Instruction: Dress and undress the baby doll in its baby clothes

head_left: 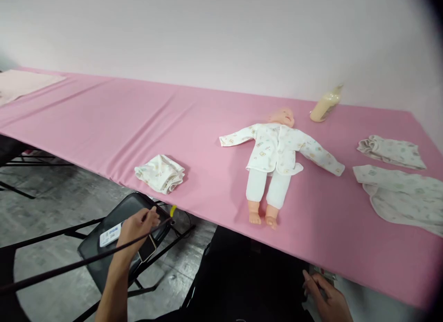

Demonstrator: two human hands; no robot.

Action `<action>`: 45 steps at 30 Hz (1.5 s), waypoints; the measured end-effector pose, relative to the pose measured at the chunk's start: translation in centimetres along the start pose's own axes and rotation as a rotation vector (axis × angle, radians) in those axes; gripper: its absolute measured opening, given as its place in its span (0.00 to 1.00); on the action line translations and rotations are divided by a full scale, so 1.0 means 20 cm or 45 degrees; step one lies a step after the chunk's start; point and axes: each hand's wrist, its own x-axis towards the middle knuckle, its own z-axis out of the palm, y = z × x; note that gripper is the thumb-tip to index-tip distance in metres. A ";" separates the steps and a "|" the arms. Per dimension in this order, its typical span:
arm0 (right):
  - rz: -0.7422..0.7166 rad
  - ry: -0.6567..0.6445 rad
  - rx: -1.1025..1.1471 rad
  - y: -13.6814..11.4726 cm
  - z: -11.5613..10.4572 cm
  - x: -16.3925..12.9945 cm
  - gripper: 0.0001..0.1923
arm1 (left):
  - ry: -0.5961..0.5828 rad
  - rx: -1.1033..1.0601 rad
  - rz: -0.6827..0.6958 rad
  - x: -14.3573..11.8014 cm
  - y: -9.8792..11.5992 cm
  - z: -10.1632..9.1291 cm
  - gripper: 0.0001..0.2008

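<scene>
My left hand (136, 229) reaches down over a black folding chair (104, 248) beside the table. It is closed around a phone (147, 249), whose corner shows under the palm. A thin black cable with a yellow tip (173, 210) crosses the hand. My right hand (325, 300) is low at the table's near edge. Its fingers are curled against a small pale object (323, 275) that is mostly hidden. A baby doll (277, 160) in a white printed top and white trousers lies on its back on the pink tablecloth (104, 123).
A folded white baby garment (160, 173) lies near the table's front edge, left of the doll. Two more printed garments (391, 151) (401, 197) lie at the right. A cream bottle (325, 106) lies behind the doll's head. A white label (110, 235) sits on the chair seat.
</scene>
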 end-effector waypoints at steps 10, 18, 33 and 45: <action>-0.268 0.016 0.092 -0.37 0.02 0.06 0.21 | 0.131 0.607 0.295 0.30 0.33 0.10 0.27; -0.559 -0.071 0.232 -0.67 0.00 0.15 0.17 | 0.202 0.261 0.292 0.36 0.43 0.02 0.18; -1.050 0.196 0.210 -1.19 0.20 0.50 0.09 | -0.487 -1.082 0.531 -0.07 0.83 0.15 0.16; -0.812 -0.456 0.698 -1.27 -0.07 0.49 0.06 | -0.761 -1.109 1.004 -0.01 0.90 0.13 0.37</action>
